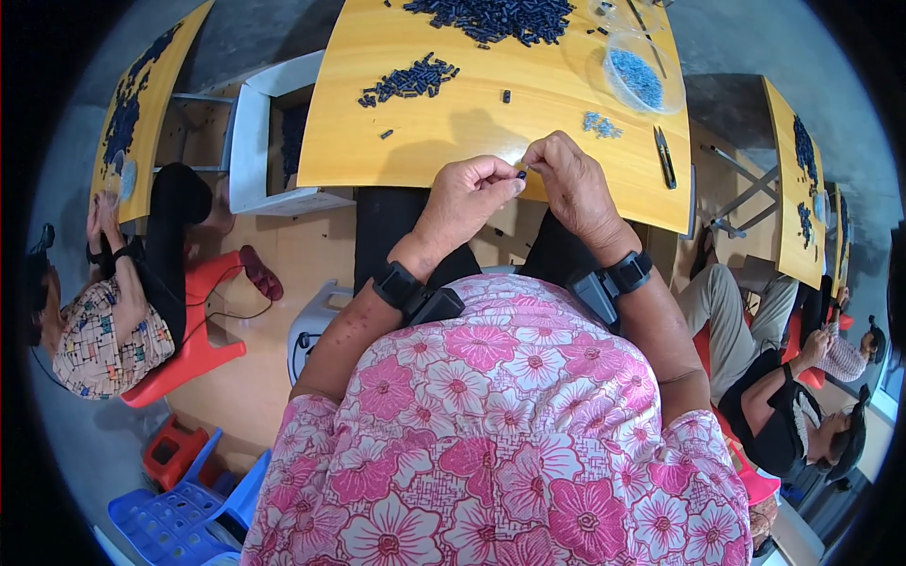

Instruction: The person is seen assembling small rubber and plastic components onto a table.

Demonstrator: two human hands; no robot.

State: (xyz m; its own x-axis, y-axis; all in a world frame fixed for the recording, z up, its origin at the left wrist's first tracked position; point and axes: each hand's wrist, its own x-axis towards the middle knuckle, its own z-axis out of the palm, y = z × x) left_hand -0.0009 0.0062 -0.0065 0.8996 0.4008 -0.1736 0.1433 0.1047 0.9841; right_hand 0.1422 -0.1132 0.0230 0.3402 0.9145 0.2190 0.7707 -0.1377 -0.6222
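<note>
Just over the near edge of the yellow table [444,123], my two hands almost meet. My left hand [461,203] pinches a small dark cylindrical piece [521,174] between thumb and forefinger. Beside it, my right hand [571,184] has its thumb and forefinger pressed together; whatever they hold is too small to make out. On the table lie a small pile of dark pieces [411,80], a single dark piece [507,96] and another one [387,134]. Tiny light blue pieces [600,124] are scattered beyond my right hand. Black-handled snips [665,158] rest near the right edge.
A large heap of dark pieces [495,17] covers the far side. A clear tub [615,92] holds more light blue pieces. Left of the table stands a white box [250,141]. People sit at a left table [175,57] and a right table [791,208]. Blue plastic seating [165,519] stands behind.
</note>
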